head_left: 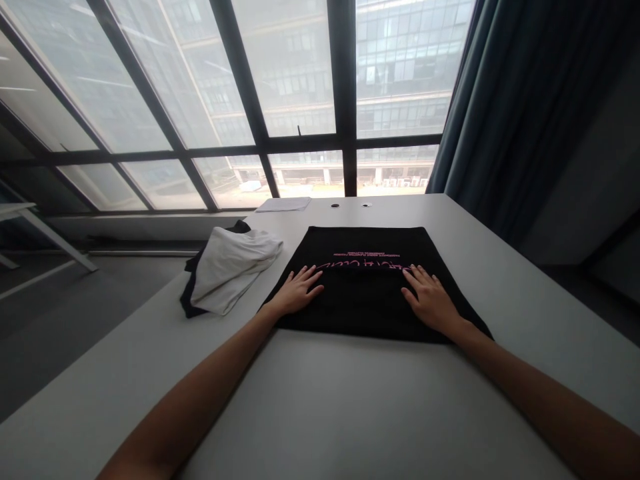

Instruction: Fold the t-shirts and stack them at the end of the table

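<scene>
A black garment (363, 303) with pink lettering lies folded into a flat, roughly four-sided shape on the white table (370, 400). The lettering appears upside down from my side; whether the garment is a T-shirt I cannot tell. My left hand (299, 291) rests on its left part, palm down, with the fingers stretched out at the end of the pink print. On the right part, my right hand (427, 297) lies flat in the same way, fingertips at the other end of the print. Neither hand grips the cloth.
Left of the black garment, a loose heap holds a white cloth (235, 263) over dark cloth (188, 300), close to the table's left edge. Papers (283, 204) lie at the far edge beside two round cable holes. Windows stand behind, and a blue curtain (495, 127) hangs at right.
</scene>
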The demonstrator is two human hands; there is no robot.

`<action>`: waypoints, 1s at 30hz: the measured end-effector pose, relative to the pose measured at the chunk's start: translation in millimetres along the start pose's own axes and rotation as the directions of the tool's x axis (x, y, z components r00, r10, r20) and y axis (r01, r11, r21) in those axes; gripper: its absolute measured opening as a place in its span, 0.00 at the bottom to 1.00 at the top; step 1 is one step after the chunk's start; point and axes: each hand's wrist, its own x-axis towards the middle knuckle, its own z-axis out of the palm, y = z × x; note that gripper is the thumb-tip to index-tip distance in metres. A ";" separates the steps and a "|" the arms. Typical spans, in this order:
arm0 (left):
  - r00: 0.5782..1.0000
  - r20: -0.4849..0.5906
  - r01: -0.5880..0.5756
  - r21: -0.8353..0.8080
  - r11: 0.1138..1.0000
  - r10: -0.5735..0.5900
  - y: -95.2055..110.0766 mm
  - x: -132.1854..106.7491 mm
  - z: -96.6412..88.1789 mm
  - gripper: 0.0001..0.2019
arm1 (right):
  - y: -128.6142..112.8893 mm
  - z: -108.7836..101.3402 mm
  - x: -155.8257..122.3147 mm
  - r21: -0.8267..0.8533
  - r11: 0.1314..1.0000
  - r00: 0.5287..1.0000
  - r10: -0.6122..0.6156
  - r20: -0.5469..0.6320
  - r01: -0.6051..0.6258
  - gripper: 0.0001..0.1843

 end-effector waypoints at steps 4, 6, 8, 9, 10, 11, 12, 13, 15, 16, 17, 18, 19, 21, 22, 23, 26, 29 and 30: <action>1.000 -0.013 -0.013 -0.027 1.000 0.013 -3.4 0.2 4.7 0.31 | 7.7 5.7 2.6 -0.014 0.999 0.993 0.048 0.109 -0.046 0.30; 0.999 -0.033 -0.016 -0.042 0.999 0.015 -1.8 -1.0 3.1 0.30 | 8.9 3.6 2.5 -0.004 0.999 0.997 0.051 0.059 -0.051 0.30; 0.998 -0.057 -0.030 -0.038 0.999 0.028 -0.1 -2.3 0.7 0.30 | 10.0 -0.4 1.4 -0.007 0.998 0.998 0.066 -0.014 -0.066 0.30; 0.998 -0.055 -0.039 -0.032 0.999 0.037 0.4 -2.9 -0.3 0.31 | 10.7 -2.0 0.6 -0.017 0.996 0.996 0.085 -0.032 -0.086 0.30; 0.998 -0.041 -0.045 -0.026 0.999 0.044 0.7 -3.3 -1.0 0.31 | 11.4 -3.2 -0.2 -0.032 0.993 0.994 0.110 -0.027 -0.111 0.30; 0.999 -0.018 -0.049 -0.020 0.999 0.048 0.7 -3.5 -1.3 0.31 | 12.0 -3.7 -1.0 -0.049 0.989 0.990 0.138 -0.002 -0.138 0.30; 0.999 0.007 -0.049 -0.017 0.999 0.049 0.4 -3.5 -1.2 0.31 | 12.4 -3.8 -1.8 -0.063 0.984 0.986 0.166 0.032 -0.164 0.30; 0.999 0.026 -0.047 -0.015 0.999 0.047 -0.1 -3.4 -0.8 0.31 | 12.5 -3.6 -2.4 -0.073 0.980 0.980 0.189 0.062 -0.184 0.30; 0.998 0.036 -0.045 -0.011 0.999 0.046 -1.5 -3.0 0.4 0.32 | 11.4 -3.3 -3.1 -0.079 0.976 0.976 0.206 0.068 -0.200 0.30; 0.998 0.033 -0.047 -0.009 0.999 0.047 -2.2 -2.7 1.0 0.32 | 10.4 -3.4 -3.4 -0.077 0.978 0.979 0.200 0.043 -0.196 0.31; 0.998 0.029 -0.048 -0.008 0.999 0.049 -2.8 -2.4 1.5 0.31 | 9.2 -3.5 -3.8 -0.070 0.980 0.983 0.185 0.012 -0.184 0.31; 0.998 0.026 -0.049 -0.008 0.999 0.049 -3.2 -2.2 1.9 0.31 | 7.8 -3.5 -4.2 -0.061 0.985 0.987 0.162 -0.014 -0.163 0.31; 0.999 0.023 -0.049 -0.009 0.999 0.049 -3.3 -2.1 2.0 0.31 | 6.4 -3.3 -4.7 -0.048 0.989 0.990 0.140 -0.025 -0.141 0.31; 0.999 0.018 -0.046 -0.007 0.999 0.046 -2.7 -2.1 1.5 0.31 | 3.4 -2.3 -6.1 -0.023 0.993 0.993 0.115 0.006 -0.115 0.31; 0.999 0.017 -0.044 -0.006 0.999 0.044 -2.2 -2.2 1.1 0.31 | 2.0 -1.9 -6.8 -0.016 0.993 0.993 0.114 0.033 -0.113 0.31; 0.999 0.014 -0.042 -0.005 0.999 0.042 -1.6 -2.5 0.6 0.31 | 0.8 -1.8 -7.2 -0.015 0.993 0.992 0.117 0.051 -0.116 0.31; 0.999 -0.001 -0.032 -0.009 0.999 0.032 -0.3 -3.4 -0.5 0.30 | 0.6 -5.1 -6.6 -0.025 0.995 0.995 0.100 0.004 -0.100 0.30; 0.999 -0.029 -0.028 -0.015 0.999 0.028 -0.7 -3.9 0.2 0.30 | 9.4 -11.0 -3.4 -0.046 0.993 0.989 0.108 -0.100 -0.113 0.30; 0.999 -0.036 -0.028 -0.016 0.999 0.027 -1.2 -3.9 0.7 0.30 | 14.1 -11.9 -2.3 -0.058 0.989 0.985 0.132 -0.111 -0.139 0.31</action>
